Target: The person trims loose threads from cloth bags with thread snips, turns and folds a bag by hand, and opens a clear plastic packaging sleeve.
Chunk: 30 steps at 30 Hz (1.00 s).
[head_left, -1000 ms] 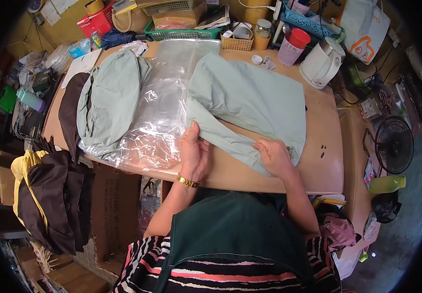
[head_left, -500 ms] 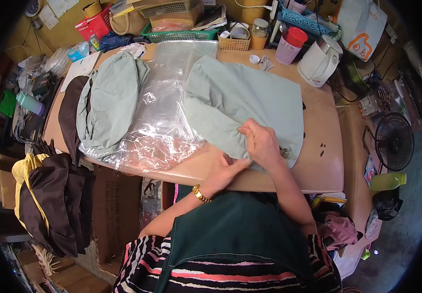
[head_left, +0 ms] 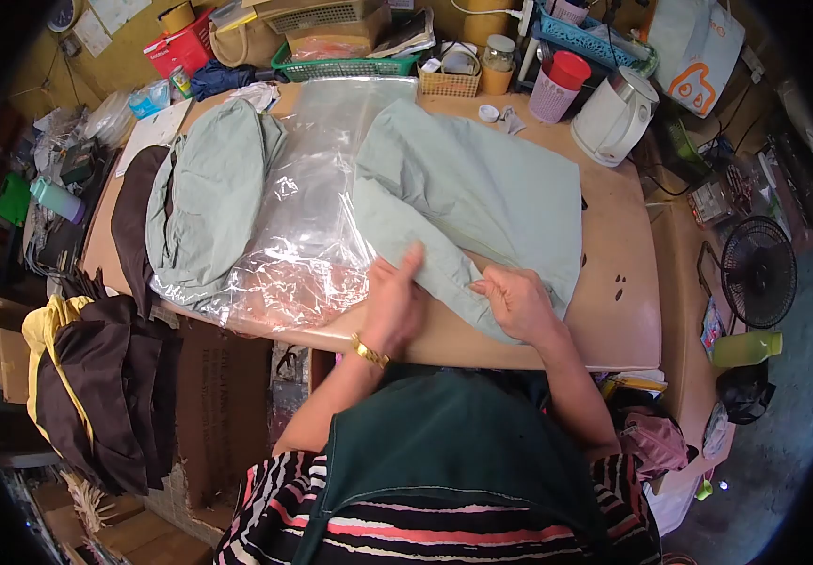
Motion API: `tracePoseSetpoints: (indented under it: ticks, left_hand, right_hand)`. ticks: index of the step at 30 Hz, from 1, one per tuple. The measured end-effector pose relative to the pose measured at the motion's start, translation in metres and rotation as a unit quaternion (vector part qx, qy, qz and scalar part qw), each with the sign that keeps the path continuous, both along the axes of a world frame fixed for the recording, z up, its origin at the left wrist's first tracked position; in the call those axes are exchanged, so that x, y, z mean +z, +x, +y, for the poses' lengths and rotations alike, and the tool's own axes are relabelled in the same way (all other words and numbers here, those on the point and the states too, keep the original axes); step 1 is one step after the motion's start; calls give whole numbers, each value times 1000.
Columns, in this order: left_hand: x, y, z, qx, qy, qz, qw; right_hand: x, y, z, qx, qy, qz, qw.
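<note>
A pale green cloth garment (head_left: 491,179) lies folded on the table, with a long narrow part like a sleeve running along its near left side. My left hand (head_left: 395,299) holds the left edge of that part, thumb on top and the other fingers partly hidden beneath. Closer to the table's front edge, my right hand (head_left: 519,303) pinches the cloth near its lower end, fingers curled in. Clear plastic bags (head_left: 317,217) lie flat to the left of the garment. Beyond them rests another pale green cloth bundle (head_left: 209,198), over a dark brown cloth (head_left: 133,202).
A white electric kettle (head_left: 613,118) and a pink cup (head_left: 555,94) stand at the back right of the table (head_left: 618,325). Baskets (head_left: 350,68) line the back. Dark brown cloths (head_left: 110,395) hang at the left; a black fan (head_left: 757,271) stands right.
My left hand has moved left and up along the garment's edge. My right hand has shifted slightly right and down. The sleeve-like part now lies straighter.
</note>
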<state>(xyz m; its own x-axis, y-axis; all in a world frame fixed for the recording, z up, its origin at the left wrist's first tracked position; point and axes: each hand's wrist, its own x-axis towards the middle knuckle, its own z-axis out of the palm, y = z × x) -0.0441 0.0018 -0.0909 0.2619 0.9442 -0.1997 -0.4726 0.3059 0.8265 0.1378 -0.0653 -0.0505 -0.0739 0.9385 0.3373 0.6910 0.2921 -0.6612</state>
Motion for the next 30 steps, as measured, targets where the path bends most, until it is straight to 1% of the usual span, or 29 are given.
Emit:
tracePoseSetpoints:
  ticks: [1, 2, 3, 4, 5, 6, 7, 8, 9, 10, 11, 13, 14, 15, 16, 17, 18, 20, 22, 23, 24, 25, 26, 27, 28, 29, 30]
  left_hand:
    - [1, -3, 12, 33, -5, -71, 997]
    - [-2, -16, 30, 26, -19, -118, 992]
    - [2, -25, 39, 19, -34, -164, 986]
    - [4, -23, 38, 17, -32, -165, 986]
    - [21, -18, 32, 21, -52, -234, 971]
    - [29, -13, 24, 22, -74, -299, 951]
    - [23, -6, 12, 17, -75, -297, 952]
    - [11, 1, -8, -89, 84, -10, 992]
    - [7, 8, -19, -142, 156, 137, 968]
    - [2, 16, -30, -185, 234, 276, 914]
    - [2, 23, -34, -195, 130, 111, 966]
    - [3, 22, -34, -202, 18, -54, 978]
    - [4, 19, -31, -184, 10, -72, 980]
    - [6, 16, -27, -163, 3, -90, 982]
    - [8, 13, -25, -164, 6, -90, 982]
    - [9, 11, -25, -135, 5, -67, 989]
    - [9, 8, -25, -105, 2, -43, 994]
    - [-1, 6, -18, -85, 18, -22, 996]
    - [-8, 2, -16, -66, 35, -1, 997]
    - [-7, 1, -17, -69, 11, -35, 997]
    - [-6, 0, -18, -73, -13, -69, 995]
    - [-2, 0, -20, -75, -11, -68, 995]
    - [5, 0, -21, -66, -28, -91, 993]
    - [10, -1, -21, -55, -44, -114, 991]
    - [13, -1, -21, -54, -44, -114, 991]
    - [15, -3, -23, -68, -27, -71, 995]
    - [17, -3, -23, -82, -9, -30, 996]
  right_hand:
    - [1, 2, -3, 17, -33, 3, 999]
    - [2, 4, -4, 18, -30, 2, 999]
    - [3, 6, -7, 2, -63, 22, 998]
    - [3, 8, -8, -15, -95, 42, 994]
    - [4, 8, -5, -18, -94, 42, 995]
    - [4, 6, -1, -26, -46, 52, 997]
    - [5, 4, 5, -36, 3, 60, 998]
    - [9, 2, 11, -41, 4, 62, 997]
    - [17, 0, 16, -29, -17, 68, 997]
    - [22, 0, 19, -17, -37, 75, 996]
    - [23, 1, 19, -19, -35, 77, 996]
    - [22, 5, 16, -50, -50, 235, 969]
    - [12, 11, 14, -51, -49, 236, 969]
    - [-8, 21, 11, 3, -81, 289, 954]
    - [-22, 29, 8, 56, -112, 341, 932]
    - [-29, 34, 3, 57, -110, 341, 932]
    - [-33, 37, -4, 19, -91, 217, 972]
    - [-35, 44, -10, -20, -72, 91, 993]
    - [-24, 50, -12, -25, -67, 23, 997]
    - [-25, 51, -11, -27, -66, 24, 997]
    - [-27, 51, -10, -27, -41, 28, 998]
    - [-27, 51, -10, -26, -15, 32, 999]
    - [-26, 52, -9, -26, -13, 32, 999]
    - [-24, 51, -7, -39, 22, -5, 999]
    - [-21, 50, -7, -50, 55, -41, 996]
    - [-10, 39, -8, -49, 54, -40, 997]
    - [9, 21, -6, -87, 126, -53, 987]
